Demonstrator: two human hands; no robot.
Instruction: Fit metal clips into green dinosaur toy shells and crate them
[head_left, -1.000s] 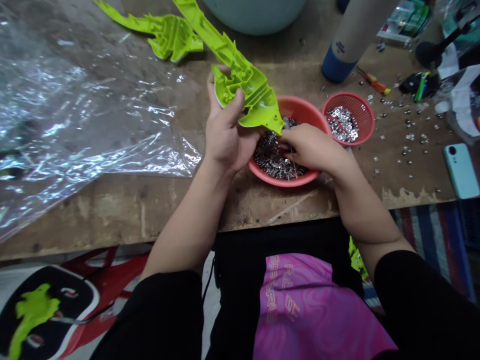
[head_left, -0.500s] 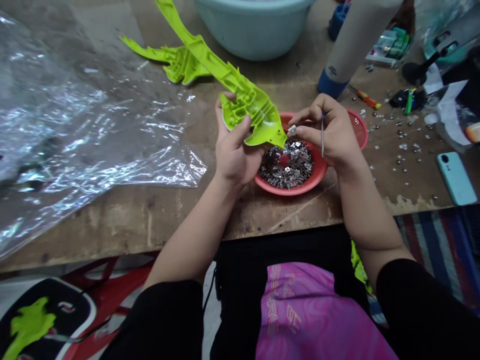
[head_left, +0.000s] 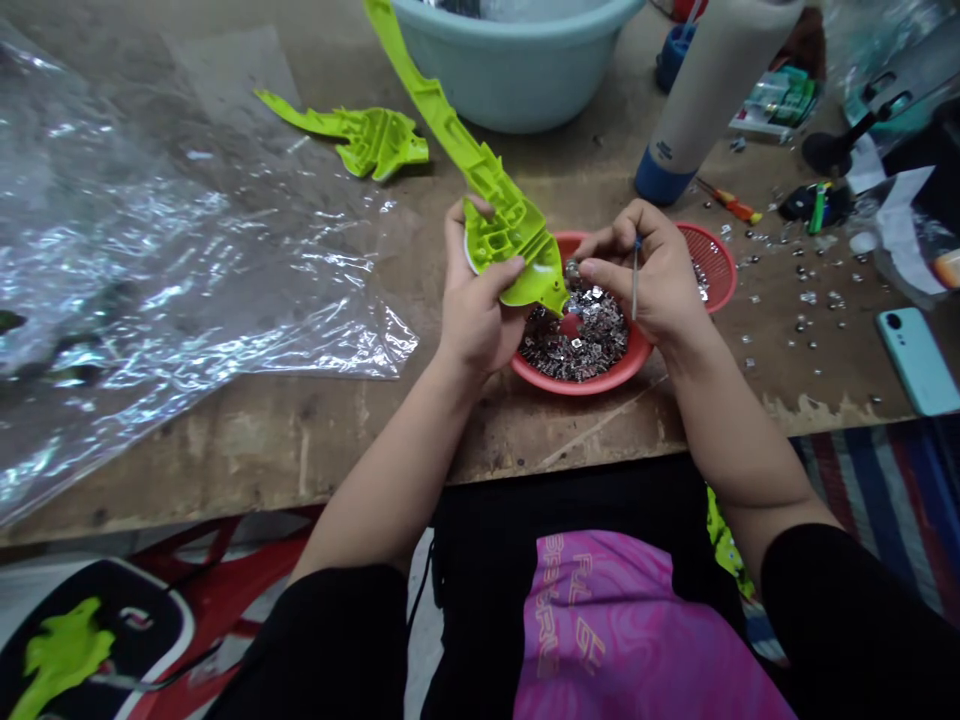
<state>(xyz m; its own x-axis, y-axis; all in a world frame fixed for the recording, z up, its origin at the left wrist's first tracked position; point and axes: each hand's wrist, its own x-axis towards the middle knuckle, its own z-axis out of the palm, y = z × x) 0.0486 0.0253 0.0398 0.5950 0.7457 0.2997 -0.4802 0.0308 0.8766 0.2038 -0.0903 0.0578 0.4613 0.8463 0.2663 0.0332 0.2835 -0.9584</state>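
My left hand (head_left: 480, 315) grips a long lime-green plastic shell (head_left: 517, 240), thumb on its ribbed inner side. The shell's wide end points down toward my right hand, and its narrow arm reaches up past the tub. My right hand (head_left: 656, 275) pinches a small shiny metal piece (head_left: 572, 268) between thumb and fingertips, close beside the shell's tip. A thin metal rod-like tool (head_left: 635, 285) with a blue end also sits between its fingers. Below both hands, a red plastic basket (head_left: 637, 352) holds a heap of small metal clips (head_left: 589, 350).
A second lime-green shell (head_left: 379, 142) lies beyond my left hand. Clear plastic sheeting (head_left: 225, 290) covers the left. Behind stand a pale blue tub (head_left: 517, 70) and a bottle (head_left: 679, 110). A screwdriver (head_left: 735, 203), loose metal bits and a phone (head_left: 916, 360) lie right.
The held shell has shifted slightly right and down in view, and its tip is lower over the basket. My right hand has moved slightly left, still pinching the metal piece.
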